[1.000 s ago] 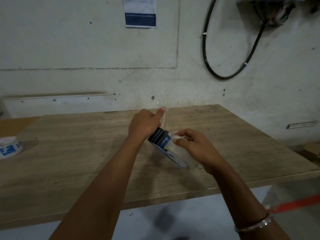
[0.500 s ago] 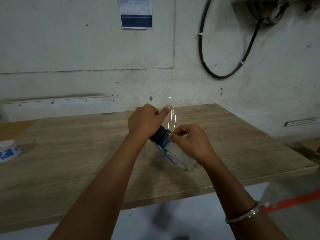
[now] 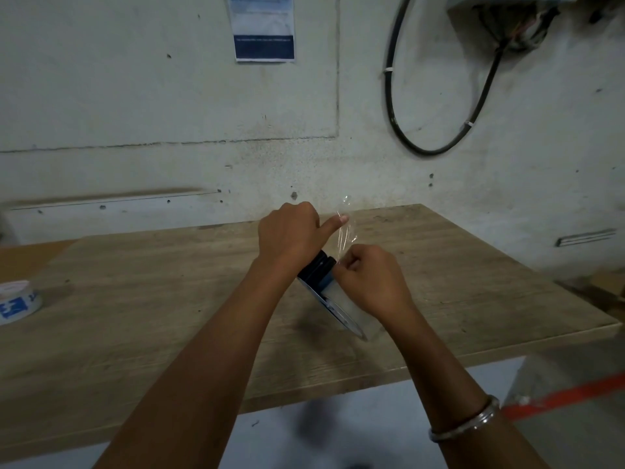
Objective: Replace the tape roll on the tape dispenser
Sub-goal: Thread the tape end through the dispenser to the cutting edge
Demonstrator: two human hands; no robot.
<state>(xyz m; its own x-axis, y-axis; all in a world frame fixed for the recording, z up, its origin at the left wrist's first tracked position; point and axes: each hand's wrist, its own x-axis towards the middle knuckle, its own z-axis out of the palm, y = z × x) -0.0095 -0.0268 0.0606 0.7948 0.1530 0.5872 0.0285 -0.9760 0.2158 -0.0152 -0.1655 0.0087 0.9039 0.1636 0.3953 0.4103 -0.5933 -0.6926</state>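
Gripping black-and-blue handheld tape dispenser (image 3: 319,272) with left hand (image 3: 287,233), fingers wrapped, thumb extended | right hand (image 3: 370,280) fingers pinching crinkled clear tape strip (image 3: 346,231) | above wooden counter (image 3: 169,299)

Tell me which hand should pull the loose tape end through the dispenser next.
Probably the left hand: its thumb already presses the clear tape strip above the dispenser. The right hand is closed around the dispenser, steadying it.

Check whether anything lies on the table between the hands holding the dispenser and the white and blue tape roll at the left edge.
Nothing visible does. Bare wooden table separates the white and blue tape roll from the left hand.
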